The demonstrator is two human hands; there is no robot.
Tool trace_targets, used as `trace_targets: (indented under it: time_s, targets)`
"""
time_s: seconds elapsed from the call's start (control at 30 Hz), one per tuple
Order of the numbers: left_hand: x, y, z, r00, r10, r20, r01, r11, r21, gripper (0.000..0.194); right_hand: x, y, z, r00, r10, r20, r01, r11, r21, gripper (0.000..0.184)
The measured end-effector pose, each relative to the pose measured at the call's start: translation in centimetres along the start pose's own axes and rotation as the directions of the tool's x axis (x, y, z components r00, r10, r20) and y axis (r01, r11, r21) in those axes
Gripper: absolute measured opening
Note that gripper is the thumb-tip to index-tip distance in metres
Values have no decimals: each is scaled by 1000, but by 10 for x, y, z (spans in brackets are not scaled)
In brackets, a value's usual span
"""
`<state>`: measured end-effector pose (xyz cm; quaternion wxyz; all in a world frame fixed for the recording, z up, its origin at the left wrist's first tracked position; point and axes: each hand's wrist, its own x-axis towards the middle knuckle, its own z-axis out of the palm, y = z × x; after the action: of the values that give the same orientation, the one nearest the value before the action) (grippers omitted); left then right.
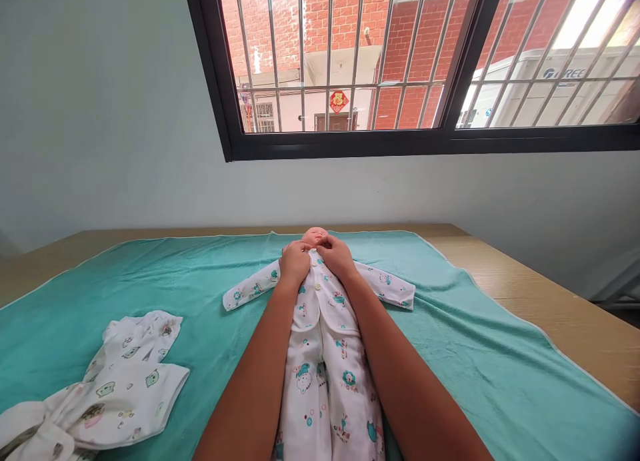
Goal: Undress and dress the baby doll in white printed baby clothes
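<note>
A baby doll (315, 236) lies on its back on a green blanket (200, 274), its head toward the wall. It wears a white printed baby jacket (340, 298) with long sleeves spread to both sides and matching trousers (345, 388). A button shows on the jacket's front. My left hand (295, 262) is closed on the jacket's collar, left of the doll's neck. On the other side, my right hand (337, 256) pinches the collar just under the chin. My fingertips partly hide the neckline.
Crumpled white printed baby clothes (125, 388) lie at the front left on the blanket. Around the blanket shows the wooden table top (493, 288). Behind the table stands a pale wall with a dark-framed, barred window (340, 144).
</note>
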<state>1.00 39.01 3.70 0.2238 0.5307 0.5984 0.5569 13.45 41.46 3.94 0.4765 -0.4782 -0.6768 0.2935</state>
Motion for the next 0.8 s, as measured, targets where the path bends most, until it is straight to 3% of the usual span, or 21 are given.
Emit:
trace_targets:
  time_s: [0.17, 0.27, 0.33, 0.4, 0.47, 0.53, 0.6, 0.67, 0.8]
  targets:
    - [-10, -11, -7, 1000, 10, -9, -8, 983, 184, 22, -11, 5, 0, 991, -110, 76, 117, 987, -108, 20]
    - [-29, -23, -34, 998, 65, 12, -65, 958, 278, 27, -35, 19, -19, 967, -214, 141, 239, 950, -198, 33]
    - [-45, -36, -61, 995, 92, 40, -101, 924, 369, 31, -56, 35, -42, 958, -230, 171, 278, 891, -360, 39]
    - [-58, -50, -92, 989, 103, 106, -144, 823, 549, 43, -77, 53, -69, 965, -213, 151, 261, 771, -580, 42]
    - [-69, -63, -120, 983, 66, 170, -171, 666, 726, 50, -92, 70, -95, 977, -164, 138, 212, 662, -719, 48]
    - [-76, -71, -142, 986, 10, 168, -145, 550, 823, 45, -102, 82, -118, 989, -90, 115, 146, 610, -779, 47]
    - [-82, -74, -156, 993, -23, 116, -89, 501, 861, 38, -106, 90, -135, 996, -31, 81, 83, 614, -785, 43]
    - [-86, -75, -165, 999, -23, 45, -27, 515, 857, 35, -108, 94, -148, 1000, -1, 3, 3, 644, -765, 42]
    - [-87, -76, -172, 986, -66, -154, 153, 728, 669, 27, -111, 93, -162, 960, 97, -263, -262, 646, -717, 41]
